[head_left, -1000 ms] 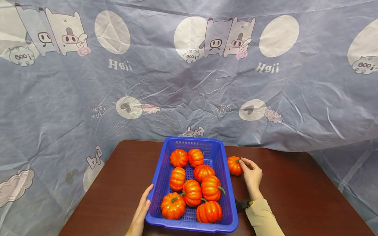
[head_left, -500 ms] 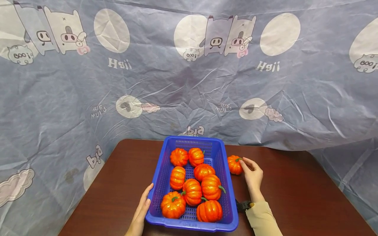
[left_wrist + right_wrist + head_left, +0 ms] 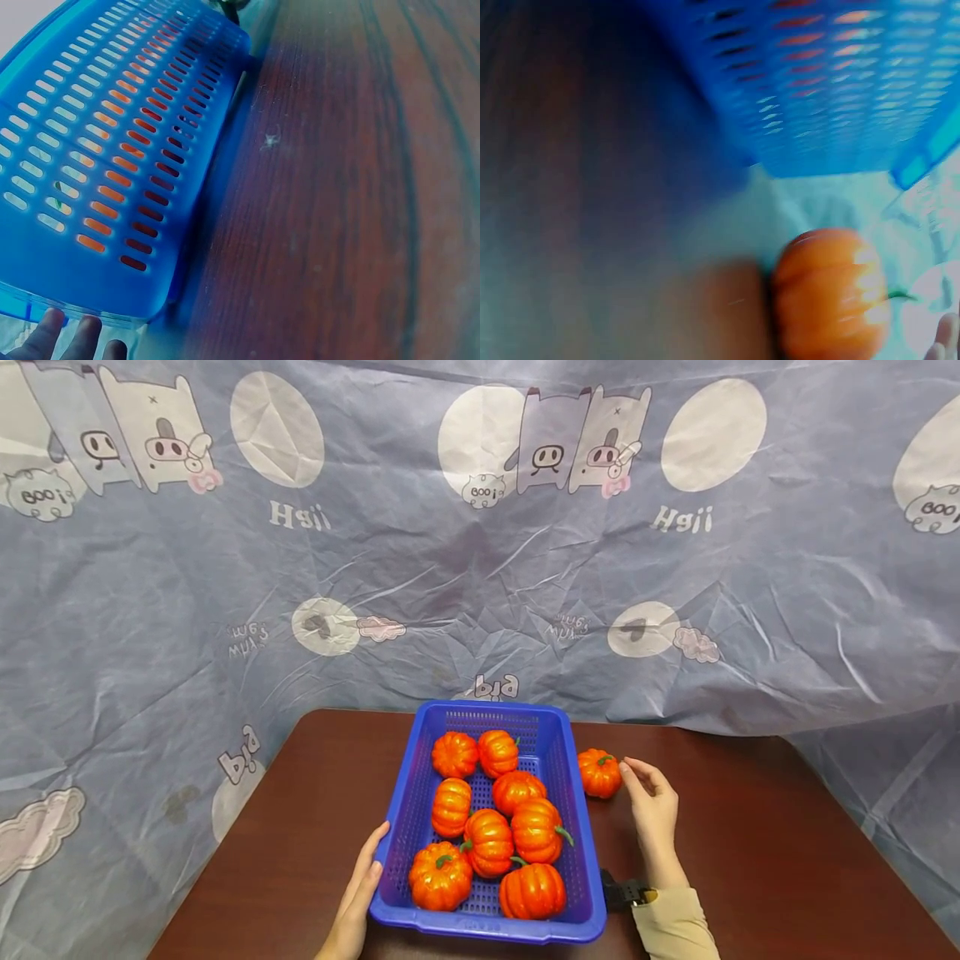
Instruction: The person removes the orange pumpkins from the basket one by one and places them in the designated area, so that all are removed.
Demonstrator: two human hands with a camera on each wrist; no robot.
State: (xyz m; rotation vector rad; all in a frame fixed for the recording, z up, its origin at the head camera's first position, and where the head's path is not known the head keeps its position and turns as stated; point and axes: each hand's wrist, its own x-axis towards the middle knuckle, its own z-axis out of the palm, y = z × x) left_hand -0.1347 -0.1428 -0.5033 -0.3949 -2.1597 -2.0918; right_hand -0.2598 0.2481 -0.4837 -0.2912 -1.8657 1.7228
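Basket (image 3: pixel 487 929): one, blue plastic, perforated walls; stands on the bench (image 3: pixel 787 860), which has a dark reddish-brown wood grain.

Pumpkins in the basket: eight, orange, ribbed, green stems on several. Two side by side at the basket's far end: far-left pumpkin (image 3: pixel 454 754), far-right pumpkin (image 3: pixel 498 753). One along the left of its middle: upright-lying pumpkin (image 3: pixel 452 807). The rest spread from its middle to its near end, the near-left pumpkin (image 3: pixel 441 878) with stem uppermost, the near-right pumpkin (image 3: pixel 532 892) on its side.

Loose pumpkin (image 3: pixel 600 773): one, orange, green stem uppermost; on the bench, just right of the basket, toward its far end.

Right hand (image 3: pixel 654 800): to the right of the basket, beyond the loose pumpkin; fingers loosely bent, holding nothing, fingertips just beside that pumpkin.

Left hand (image 3: pixel 356 900): at the basket's left wall, near end; fingers extended against it, not curled round anything.

Sleeve (image 3: pixel 673 922): beige, on the right arm; black wrist device (image 3: pixel 622 891) beside it, right of the basket's near end.

Cloth (image 3: pixel 465 560): grey-blue, creased, printed with cartoon pigs and lettering; behind the basket.
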